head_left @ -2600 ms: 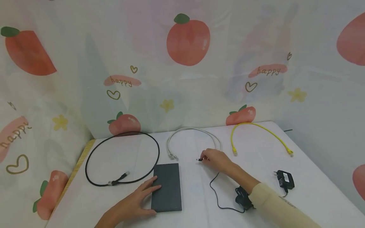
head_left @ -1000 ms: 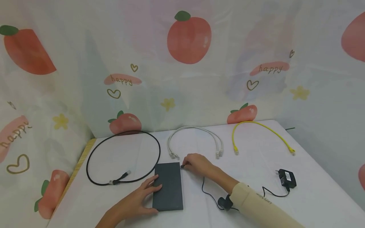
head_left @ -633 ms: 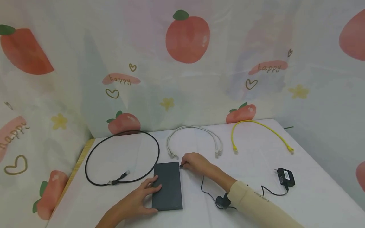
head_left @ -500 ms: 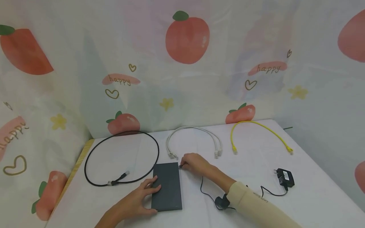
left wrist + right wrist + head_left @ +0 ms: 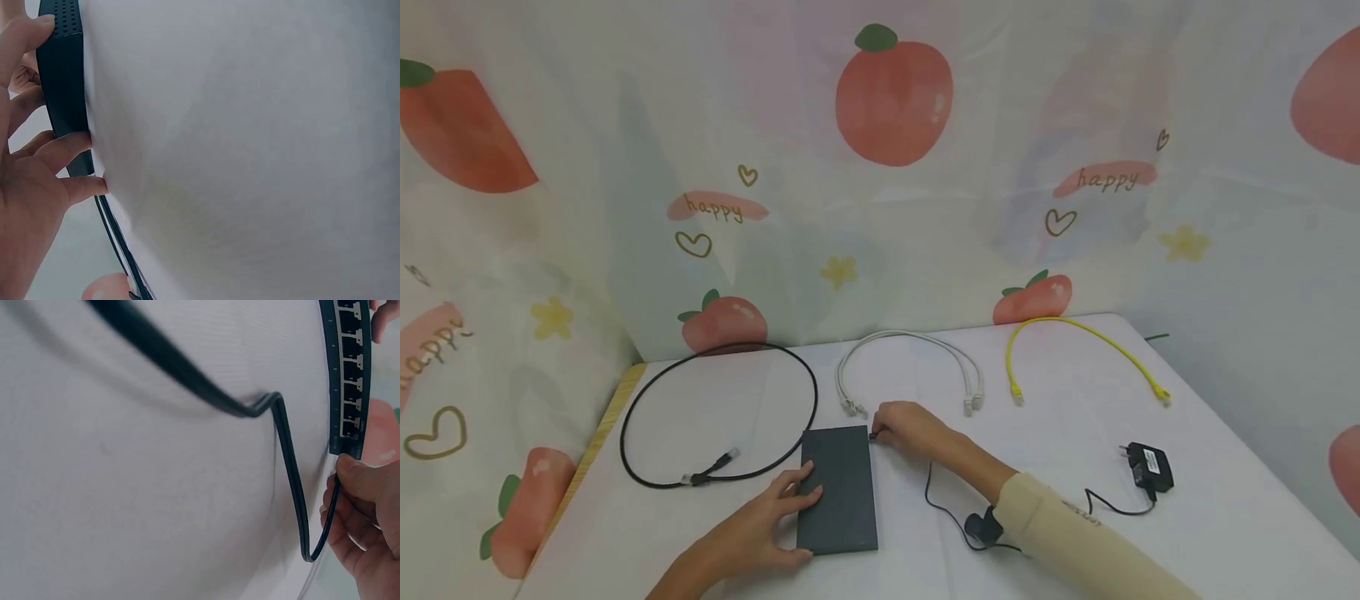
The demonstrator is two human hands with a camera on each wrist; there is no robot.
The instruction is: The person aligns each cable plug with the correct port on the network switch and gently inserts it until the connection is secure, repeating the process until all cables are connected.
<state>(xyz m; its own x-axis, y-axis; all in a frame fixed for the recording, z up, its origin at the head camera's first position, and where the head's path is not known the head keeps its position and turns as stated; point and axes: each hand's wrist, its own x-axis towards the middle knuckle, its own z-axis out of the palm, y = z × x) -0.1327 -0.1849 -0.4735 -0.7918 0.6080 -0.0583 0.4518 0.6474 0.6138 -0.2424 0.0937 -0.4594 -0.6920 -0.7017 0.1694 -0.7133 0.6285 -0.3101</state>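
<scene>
A flat dark network switch (image 5: 837, 492) lies on the white-covered table, its row of ports (image 5: 351, 369) facing right. My left hand (image 5: 760, 521) holds it from the left, with fingers over the side and top and the thumb at the near end. At the far right corner, my right hand (image 5: 913, 429) pinches a black power plug (image 5: 873, 437) right at the port side. From there its thin cord (image 5: 942, 507) runs to a bundled coil (image 5: 983, 528), partly behind the sleeve. Fingers hide most of the plug in the right wrist view.
The power adapter (image 5: 1152, 467) lies at right. Behind the switch are a pale grey network cable (image 5: 904, 333) and, farther right, a yellow one (image 5: 1097, 340). A looped black network cable (image 5: 622, 433) reaches the switch's left corner. Patterned cloth (image 5: 895, 233) stands behind the table.
My right hand has carried the plug leftward to the switch's far right corner and stays there. The cord's coil has slid left behind it. My left hand keeps its place on the switch.
</scene>
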